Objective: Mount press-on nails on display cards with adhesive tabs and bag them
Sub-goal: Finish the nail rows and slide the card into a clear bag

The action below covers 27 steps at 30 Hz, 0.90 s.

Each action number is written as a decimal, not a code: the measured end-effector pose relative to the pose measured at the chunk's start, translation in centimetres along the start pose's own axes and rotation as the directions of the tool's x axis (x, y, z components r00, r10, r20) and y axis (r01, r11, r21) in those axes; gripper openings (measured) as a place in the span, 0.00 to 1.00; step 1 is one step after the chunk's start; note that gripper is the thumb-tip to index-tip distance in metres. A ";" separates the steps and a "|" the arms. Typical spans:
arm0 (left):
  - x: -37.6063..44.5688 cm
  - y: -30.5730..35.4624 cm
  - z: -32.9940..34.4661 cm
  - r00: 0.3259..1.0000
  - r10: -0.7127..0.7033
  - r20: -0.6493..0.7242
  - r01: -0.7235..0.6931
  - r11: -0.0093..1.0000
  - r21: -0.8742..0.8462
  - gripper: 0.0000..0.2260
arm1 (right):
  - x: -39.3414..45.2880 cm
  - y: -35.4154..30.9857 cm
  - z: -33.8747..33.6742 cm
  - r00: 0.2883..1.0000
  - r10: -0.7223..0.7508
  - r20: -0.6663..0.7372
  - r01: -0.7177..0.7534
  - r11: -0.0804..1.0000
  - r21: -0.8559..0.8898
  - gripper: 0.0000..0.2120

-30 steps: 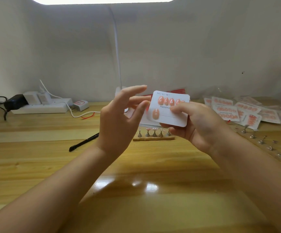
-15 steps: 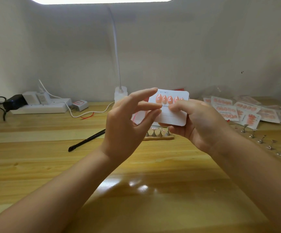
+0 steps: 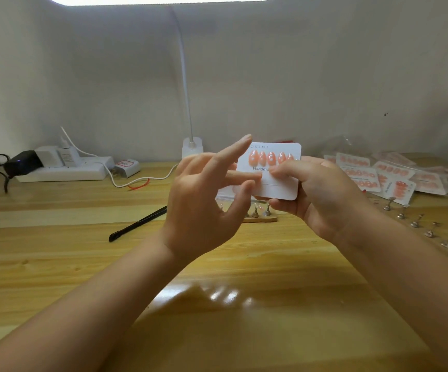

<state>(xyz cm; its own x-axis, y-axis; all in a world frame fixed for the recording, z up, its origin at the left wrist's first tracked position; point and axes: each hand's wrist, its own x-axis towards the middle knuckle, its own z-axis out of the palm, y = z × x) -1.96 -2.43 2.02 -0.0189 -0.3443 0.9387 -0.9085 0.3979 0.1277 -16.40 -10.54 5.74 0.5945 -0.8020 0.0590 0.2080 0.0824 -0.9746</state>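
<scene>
A white display card (image 3: 276,183) is held up in the air above the worktop (image 3: 56,264), near the middle of the view and facing the camera. Along its upper part sits a row of five peach-pink press-on nails (image 3: 270,158), with printed lettering just below them, partly covered by a thumb. The right hand (image 3: 322,194) grips the card from its right side, the thumb pressed on the front face under the nails and the other fingers curled behind the lower edge. The left hand (image 3: 204,208) is at the card's left edge with its fingers straight and spread, the forefinger raised; two fingertips lie against the card's left part, and whether they pinch anything there cannot be told.

Just below the card, on the worktop, stands a small wooden strip with metal nail stands (image 3: 257,214), partly hidden by the left hand. To the left of it lies a black pen-like tool (image 3: 137,224). On the right, a row of loose metal stands (image 3: 416,224) runs diagonally, and behind them lies a heap of finished cards in clear bags (image 3: 394,175). At the back stands a white lamp (image 3: 192,149) with a thin neck, and to the far left a white power strip (image 3: 64,170) with plugs and cables.
</scene>
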 end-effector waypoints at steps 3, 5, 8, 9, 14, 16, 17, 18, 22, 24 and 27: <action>0.1 0.3 0.1 0.996 -0.084 0.007 0.084 0.988 -0.131 0.21 | 0.1 0.0 0.0 1.000 -0.003 -0.005 0.003 1.000 -0.006 0.03; 0.3 0.6 0.2 0.973 -0.231 -0.006 0.224 0.950 -0.216 0.20 | 0.2 0.0 -0.1 1.000 -0.013 -0.012 0.012 1.000 -0.014 0.03; 0.8 1.0 -0.1 0.814 -0.571 0.104 0.562 0.731 -0.386 0.21 | 0.3 0.0 -0.2 1.000 -0.026 -0.002 0.026 1.000 -0.014 0.04; 0.9 1.1 -0.1 0.734 -0.651 0.195 0.658 0.609 -0.442 0.21 | 0.3 0.0 -0.2 0.999 -0.032 0.005 0.032 0.999 -0.014 0.04; 1.1 1.1 0.2 0.550 -0.724 0.416 0.799 0.312 -0.513 0.29 | 0.2 0.2 -0.2 0.997 -0.068 0.029 0.068 0.997 -0.025 0.03; 1.1 1.0 0.2 0.548 -0.720 0.425 0.801 0.306 -0.515 0.28 | 0.2 0.3 -0.2 0.997 -0.075 0.031 0.075 0.997 -0.029 0.03; 1.1 0.9 0.2 0.547 -0.720 0.427 0.802 0.304 -0.515 0.27 | 0.2 0.3 -0.1 0.997 -0.073 0.032 0.073 0.997 -0.028 0.03; 1.1 0.9 0.2 0.545 -0.719 0.432 0.803 0.298 -0.516 0.26 | 0.2 0.4 -0.1 0.997 -0.069 0.033 0.070 0.997 -0.029 0.04; 1.0 0.8 0.2 0.550 -0.702 0.453 0.813 0.325 -0.484 0.21 | 0.1 0.7 0.0 0.999 -0.044 0.032 0.046 0.997 -0.065 0.04; 0.9 0.7 0.3 0.555 -0.700 0.449 0.817 0.357 -0.453 0.19 | 0.1 0.9 0.0 0.999 -0.030 0.034 0.032 0.997 -0.068 0.04; 0.5 0.6 0.6 0.565 -0.707 0.425 0.819 0.420 -0.391 0.18 | 0.2 1.1 0.1 0.999 -0.010 0.031 0.013 0.996 -0.084 0.04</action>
<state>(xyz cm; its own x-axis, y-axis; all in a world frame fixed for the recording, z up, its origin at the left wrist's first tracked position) -2.75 -2.86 2.39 0.4543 -0.8373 0.3043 -0.2342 0.2174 0.9476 -15.99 -10.59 4.65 0.6162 -0.7839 0.0756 0.1497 0.0223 -0.9885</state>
